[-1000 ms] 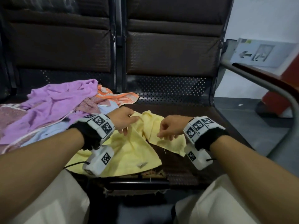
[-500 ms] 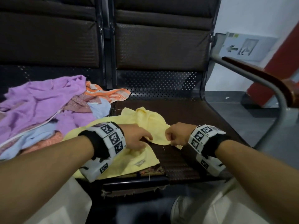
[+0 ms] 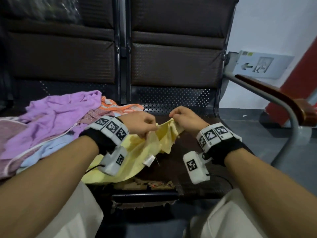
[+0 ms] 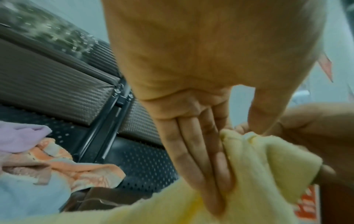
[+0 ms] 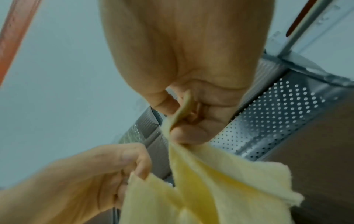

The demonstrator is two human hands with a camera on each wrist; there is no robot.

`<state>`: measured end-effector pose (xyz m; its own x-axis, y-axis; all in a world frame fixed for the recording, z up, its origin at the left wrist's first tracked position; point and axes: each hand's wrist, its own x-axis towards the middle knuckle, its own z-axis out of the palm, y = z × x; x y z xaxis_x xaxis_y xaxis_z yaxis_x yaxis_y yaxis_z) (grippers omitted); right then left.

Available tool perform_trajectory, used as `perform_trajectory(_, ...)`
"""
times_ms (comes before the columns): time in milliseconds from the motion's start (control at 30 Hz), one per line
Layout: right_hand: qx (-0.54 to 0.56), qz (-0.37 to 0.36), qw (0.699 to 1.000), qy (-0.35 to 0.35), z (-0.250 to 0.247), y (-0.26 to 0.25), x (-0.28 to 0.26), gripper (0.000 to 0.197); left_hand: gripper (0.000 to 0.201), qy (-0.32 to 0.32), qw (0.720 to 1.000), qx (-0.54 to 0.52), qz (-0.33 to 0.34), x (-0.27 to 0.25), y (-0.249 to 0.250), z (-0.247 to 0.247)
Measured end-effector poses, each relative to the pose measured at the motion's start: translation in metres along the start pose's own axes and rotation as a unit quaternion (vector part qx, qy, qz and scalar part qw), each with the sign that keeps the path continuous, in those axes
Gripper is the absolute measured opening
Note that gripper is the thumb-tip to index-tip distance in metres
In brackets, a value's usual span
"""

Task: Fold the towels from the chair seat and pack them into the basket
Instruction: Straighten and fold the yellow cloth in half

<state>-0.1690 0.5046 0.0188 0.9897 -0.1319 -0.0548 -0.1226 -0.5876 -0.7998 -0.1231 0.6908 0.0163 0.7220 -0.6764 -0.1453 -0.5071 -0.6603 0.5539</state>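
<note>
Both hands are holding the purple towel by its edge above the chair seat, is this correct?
Not quite: the towel is yellow, not purple. The head view shows the left hand and right hand holding the yellow towel; the purple towel lies untouched in the pile.

Yellow towel (image 3: pixel 137 148): soft, crumpled, unfolded; top edge raised off seat, pinched between left hand (image 3: pixel 139 123) and right hand (image 3: pixel 186 118), sagging in a fold between them. Rest draped down below left wrist onto seat front, white label showing below the hands. Pile of other towels left of left hand: purple towel (image 3: pixel 56 114) on top, orange patterned towel (image 3: pixel 120 107) just beyond left hand, pale blue towel (image 3: pixel 41 152) under left forearm. All crumpled, unfolded.
</note>
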Motion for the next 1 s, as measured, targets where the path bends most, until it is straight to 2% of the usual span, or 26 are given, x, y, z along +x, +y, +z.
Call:
perform_trajectory(67, 0.166, 0.002, 0.986, 0.007, 0.006, -0.018, -0.003, 0.022, 0.031, 0.071, 0.997, -0.037, -0.004, -0.004, 0.002, -0.018)
perform_trajectory(133, 0.257, -0.028, 0.966, 0.022, 0.011, -0.036, -0.004, 0.028, 0.026, 0.129, 0.989, -0.066, -0.009, -0.009, 0.001, -0.033)
perform_trajectory(200, 0.311, -0.062, 0.947, 0.046, 0.014, -0.053, -0.003, 0.030, 0.020, 0.182, 0.976, -0.121, -0.009, -0.012, -0.001, -0.046)
perform_trajectory(267, 0.363, -0.090, 0.925, 0.058, 0.016, -0.064, 0.001, 0.029, 0.022, 0.239, 0.948, -0.212, -0.012, -0.012, -0.001, -0.056)
perform_trajectory(333, 0.400, -0.115, 0.908, 0.045, 0.018, -0.068, 0.006, 0.025, 0.027, 0.286, 0.915, -0.284, -0.023, -0.013, -0.003, -0.059)
perform_trajectory(400, 0.399, -0.132, 0.907, 0.012, 0.021, -0.065, 0.011, 0.022, 0.032, 0.307, 0.898, -0.312, -0.040, -0.015, -0.008, -0.055)
perform_trajectory(467, 0.327, -0.149, 0.933, 0.002, 0.028, -0.056, 0.017, 0.019, 0.033, 0.309, 0.895, -0.315, -0.070, -0.017, -0.017, -0.051)
perform_trajectory(533, 0.184, -0.164, 0.969, 0.031, 0.034, -0.044, 0.024, 0.015, 0.033, 0.312, 0.890, -0.320, -0.093, -0.021, -0.023, -0.051)
perform_trajectory(567, 0.105, -0.172, 0.979, 0.042, 0.035, -0.040, 0.026, 0.013, 0.034, 0.312, 0.886, -0.331, -0.093, -0.022, -0.025, -0.054)
perform_trajectory(633, -0.011, -0.195, 0.980, 0.041, 0.037, -0.035, 0.031, 0.010, 0.036, 0.300, 0.873, -0.377, -0.079, -0.024, -0.025, -0.059)
perform_trajectory(667, -0.023, -0.207, 0.977, 0.035, 0.038, -0.036, 0.032, 0.012, 0.036, 0.290, 0.868, -0.397, -0.071, -0.026, -0.025, -0.061)
perform_trajectory(733, 0.047, -0.222, 0.974, -0.004, 0.043, -0.041, 0.032, 0.020, 0.034, 0.261, 0.869, -0.416, -0.058, -0.029, -0.024, -0.062)
perform_trajectory(800, 0.119, -0.221, 0.965, -0.073, 0.049, -0.044, 0.032, 0.033, 0.032, 0.223, 0.879, -0.420, -0.040, -0.032, -0.023, -0.062)
perform_trajectory(867, 0.128, -0.216, 0.960, -0.128, 0.056, -0.045, 0.033, 0.037, 0.032, 0.189, 0.894, -0.407, -0.022, -0.034, -0.023, -0.063)
perform_trajectory(933, 0.114, -0.220, 0.961, -0.126, 0.060, -0.045, 0.034, 0.035, 0.032, 0.167, 0.908, -0.385, -0.014, -0.034, -0.026, -0.063)
perform_trajectory(1000, 0.120, -0.220, 0.964, -0.084, 0.059, -0.046, 0.035, 0.032, 0.030, 0.158, 0.918, -0.363, -0.017, -0.035, -0.030, -0.062)
